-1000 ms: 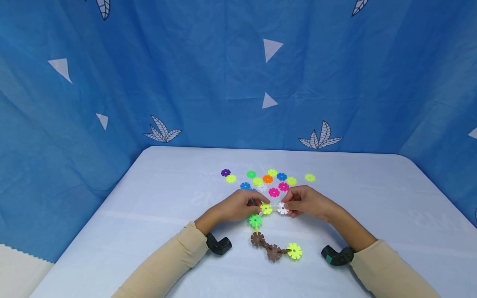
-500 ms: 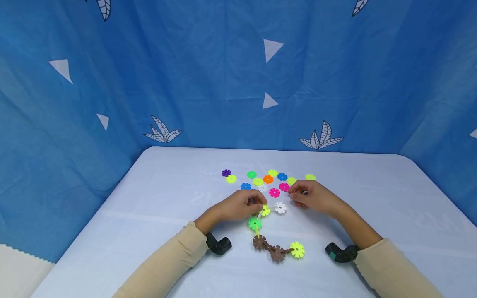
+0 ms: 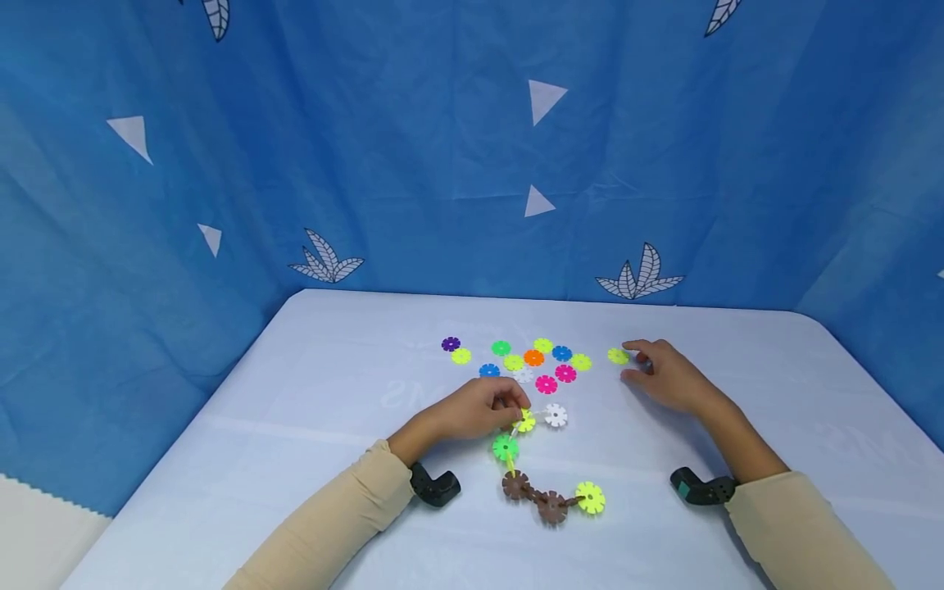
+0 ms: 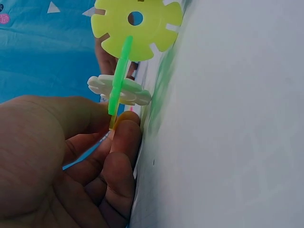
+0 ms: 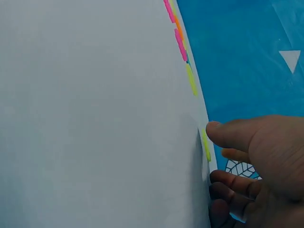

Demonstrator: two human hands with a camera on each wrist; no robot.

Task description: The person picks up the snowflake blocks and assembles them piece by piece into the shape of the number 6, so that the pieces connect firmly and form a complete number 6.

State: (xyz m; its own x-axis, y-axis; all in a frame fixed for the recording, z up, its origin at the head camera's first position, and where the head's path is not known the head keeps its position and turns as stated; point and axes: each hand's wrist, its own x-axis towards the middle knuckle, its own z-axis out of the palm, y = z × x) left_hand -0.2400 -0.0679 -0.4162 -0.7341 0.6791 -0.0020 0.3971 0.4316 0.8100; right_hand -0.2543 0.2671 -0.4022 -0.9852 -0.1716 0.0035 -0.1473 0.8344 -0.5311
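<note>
A chain of notched plastic discs lies in front of me: a white disc (image 3: 556, 415), a yellow disc, a green disc (image 3: 505, 447), brown discs (image 3: 551, 508) and a yellow end disc (image 3: 590, 497). My left hand (image 3: 479, 407) pinches the yellow disc (image 3: 526, 421) beside the white one; in the left wrist view the fingers hide most of it. Off to the right, my right hand (image 3: 667, 377) reaches beside a lone yellow disc (image 3: 618, 356), thumb and forefinger spread around its right side. Whether the fingertips touch that disc I cannot tell.
Loose discs lie beyond the chain, among them an orange disc (image 3: 534, 357), a pink disc (image 3: 546, 384) and a purple disc (image 3: 451, 344). They rest on a white table (image 3: 332, 360). A blue cloth (image 3: 442, 147) hangs behind it.
My right hand has let go of the white disc and moved right and away to the lone yellow disc. The left hand stays on the chain, whose near end has shifted slightly.
</note>
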